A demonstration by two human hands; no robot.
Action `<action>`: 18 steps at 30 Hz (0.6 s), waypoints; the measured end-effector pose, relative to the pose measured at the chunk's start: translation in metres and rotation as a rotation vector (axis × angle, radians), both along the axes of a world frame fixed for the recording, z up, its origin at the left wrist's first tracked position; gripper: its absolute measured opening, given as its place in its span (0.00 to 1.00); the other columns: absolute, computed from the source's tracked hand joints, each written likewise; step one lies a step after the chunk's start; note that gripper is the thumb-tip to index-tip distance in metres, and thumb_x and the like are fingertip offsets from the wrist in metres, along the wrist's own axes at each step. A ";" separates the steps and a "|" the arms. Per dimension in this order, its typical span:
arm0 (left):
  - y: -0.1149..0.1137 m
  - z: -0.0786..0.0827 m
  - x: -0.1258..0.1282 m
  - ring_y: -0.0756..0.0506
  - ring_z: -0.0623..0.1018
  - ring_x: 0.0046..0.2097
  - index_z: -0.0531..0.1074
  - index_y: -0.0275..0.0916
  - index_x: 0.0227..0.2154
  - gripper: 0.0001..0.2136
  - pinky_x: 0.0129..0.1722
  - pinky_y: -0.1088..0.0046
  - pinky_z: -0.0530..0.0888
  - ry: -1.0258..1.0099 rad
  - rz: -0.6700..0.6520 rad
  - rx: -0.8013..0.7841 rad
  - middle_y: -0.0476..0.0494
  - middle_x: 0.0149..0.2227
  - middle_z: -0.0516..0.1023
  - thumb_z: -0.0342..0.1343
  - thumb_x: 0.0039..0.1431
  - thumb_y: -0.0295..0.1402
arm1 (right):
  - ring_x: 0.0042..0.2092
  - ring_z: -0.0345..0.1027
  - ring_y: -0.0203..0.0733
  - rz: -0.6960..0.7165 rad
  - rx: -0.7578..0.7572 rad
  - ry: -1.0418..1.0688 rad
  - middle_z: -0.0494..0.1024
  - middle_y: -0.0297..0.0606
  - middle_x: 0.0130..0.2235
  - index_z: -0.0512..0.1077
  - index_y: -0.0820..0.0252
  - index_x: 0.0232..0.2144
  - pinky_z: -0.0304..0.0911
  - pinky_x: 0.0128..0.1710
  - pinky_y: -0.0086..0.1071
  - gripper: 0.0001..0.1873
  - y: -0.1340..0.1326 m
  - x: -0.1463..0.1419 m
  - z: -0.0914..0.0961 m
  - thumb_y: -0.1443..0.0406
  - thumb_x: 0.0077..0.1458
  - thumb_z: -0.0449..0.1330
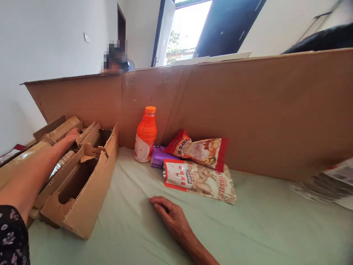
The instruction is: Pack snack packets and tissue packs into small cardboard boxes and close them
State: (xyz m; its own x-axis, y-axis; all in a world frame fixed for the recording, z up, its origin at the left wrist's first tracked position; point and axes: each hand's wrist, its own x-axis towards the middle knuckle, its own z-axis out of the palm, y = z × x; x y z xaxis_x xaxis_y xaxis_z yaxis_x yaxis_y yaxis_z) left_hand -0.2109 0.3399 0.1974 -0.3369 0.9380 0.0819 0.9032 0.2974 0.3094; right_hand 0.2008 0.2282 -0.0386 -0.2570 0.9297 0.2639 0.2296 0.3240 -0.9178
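Note:
At the left, my left hand (72, 134) reaches over the cardboard boxes (91, 200) to the far compartments. Its fingertips dip behind a cardboard wall, so what they touch or hold is hidden. My right hand (172, 217) rests on the pale green sheet (129, 235), fingers together and loosely curled, with nothing seen in it. Ahead of it lies a snack pouch (204, 180) printed with squirrels. A red-ended snack bag (200, 149) overlaps that pouch, and a purple packet (160, 157) sticks out beneath. The orange bottle (146, 136) stands upright beside them.
A long cardboard panel (248, 114) stands upright along the back. Over its top edge a person's head (114, 59) shows, blurred out. At the right edge, a clear plastic item (317, 187) is smeared. Behind are an open doorway and a dark door (228, 25).

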 end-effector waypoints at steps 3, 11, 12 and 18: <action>-0.002 0.014 0.001 0.39 0.76 0.53 0.71 0.36 0.53 0.17 0.52 0.56 0.76 0.072 0.028 0.016 0.41 0.55 0.74 0.57 0.67 0.40 | 0.41 0.79 0.50 0.012 0.001 -0.006 0.84 0.44 0.38 0.81 0.56 0.32 0.74 0.45 0.39 0.16 0.000 -0.001 0.002 0.53 0.57 0.58; 0.000 0.042 0.010 0.40 0.77 0.52 0.70 0.37 0.54 0.18 0.50 0.55 0.77 0.116 0.119 0.051 0.39 0.54 0.74 0.58 0.66 0.40 | 0.39 0.78 0.48 0.011 -0.001 -0.004 0.84 0.43 0.37 0.80 0.56 0.32 0.73 0.42 0.38 0.17 0.002 -0.003 0.004 0.52 0.56 0.58; -0.001 0.046 0.011 0.40 0.77 0.51 0.70 0.37 0.54 0.18 0.50 0.56 0.77 0.118 0.152 0.055 0.39 0.54 0.74 0.58 0.66 0.40 | 0.39 0.78 0.48 0.017 0.000 0.002 0.84 0.43 0.37 0.80 0.56 0.32 0.73 0.42 0.38 0.16 0.002 -0.003 0.005 0.53 0.56 0.58; -0.042 0.082 0.022 0.39 0.74 0.56 0.67 0.32 0.56 0.22 0.57 0.55 0.73 0.175 0.197 0.274 0.37 0.56 0.74 0.58 0.63 0.38 | 0.39 0.77 0.48 0.025 -0.029 0.046 0.83 0.43 0.36 0.79 0.56 0.32 0.71 0.41 0.39 0.14 0.000 -0.007 0.012 0.57 0.55 0.57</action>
State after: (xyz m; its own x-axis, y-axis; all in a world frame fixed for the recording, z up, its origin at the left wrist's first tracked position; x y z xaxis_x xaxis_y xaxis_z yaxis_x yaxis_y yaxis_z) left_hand -0.1885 0.2974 0.2795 -0.4673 0.7917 0.3935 0.8832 0.3984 0.2473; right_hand 0.1940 0.2280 -0.0270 -0.2680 0.9306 0.2492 0.1793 0.3023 -0.9362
